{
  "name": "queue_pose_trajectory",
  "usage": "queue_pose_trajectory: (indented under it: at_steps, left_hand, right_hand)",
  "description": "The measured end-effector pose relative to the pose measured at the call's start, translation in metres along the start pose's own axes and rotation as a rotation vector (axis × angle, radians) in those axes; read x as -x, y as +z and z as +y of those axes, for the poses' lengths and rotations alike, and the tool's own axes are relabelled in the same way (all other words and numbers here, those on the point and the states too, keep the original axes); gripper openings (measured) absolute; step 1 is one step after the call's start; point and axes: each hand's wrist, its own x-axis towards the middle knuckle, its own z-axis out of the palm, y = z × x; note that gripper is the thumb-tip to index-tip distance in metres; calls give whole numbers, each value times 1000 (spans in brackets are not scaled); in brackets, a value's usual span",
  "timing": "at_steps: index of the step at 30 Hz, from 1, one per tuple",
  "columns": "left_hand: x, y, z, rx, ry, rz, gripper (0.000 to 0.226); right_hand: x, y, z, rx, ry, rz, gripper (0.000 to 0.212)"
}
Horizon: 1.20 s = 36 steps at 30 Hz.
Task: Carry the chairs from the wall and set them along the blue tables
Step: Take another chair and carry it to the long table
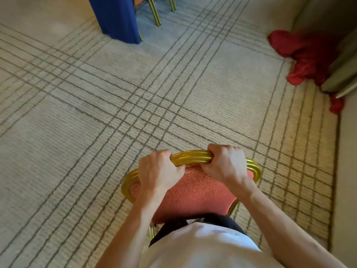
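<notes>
Head camera: a person's left hand (158,171) and right hand (226,163) are each curled tight round the gold top rail (191,157) of a red-padded chair (193,192). The chair is held close against the body over the lined carpet (77,113), well short of the blue bench (117,18).

The carry would likely go best with the 2 grips kept apart on the rail, the chair level, and its legs kept from catching the carpet. The course should run toward the blue bench, where gold chair legs (154,14) already stand just to its right.

A red cloth (305,55) lies well right of the blue bench. The carried chair's seat and feet are hidden under the person's torso, so whether it is off the floor cannot be told. The blue bench's top is cut off.
</notes>
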Motion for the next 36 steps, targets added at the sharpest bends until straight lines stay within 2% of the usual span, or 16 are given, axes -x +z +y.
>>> queue_pose_trajectory:
  at_steps: [3,12,19,25,29,36]
  left_hand:
    - [-28,-6,8,51,67,32,36]
    - [-129,10,44,87,325,52,33]
    - [-221,45,99,28,332,107,35]
    - [-284,61,142,29,340,127,30]
    - [-318,69,155,45,327,126,37]
    - [-390,93,164,65,309,88,34]
  right_hand:
    - [-18,-11,6,4,10,77,35]
    - [-85,-22,56,-2,98,152,38]
    - [-171,-22,126,-30,80,228,36]
    - [-229,-35,176,-91,63,223,35]
    - [-261,-39,195,-122,38,257,32]
    - [-335,-28,223,-98,32,233,33]
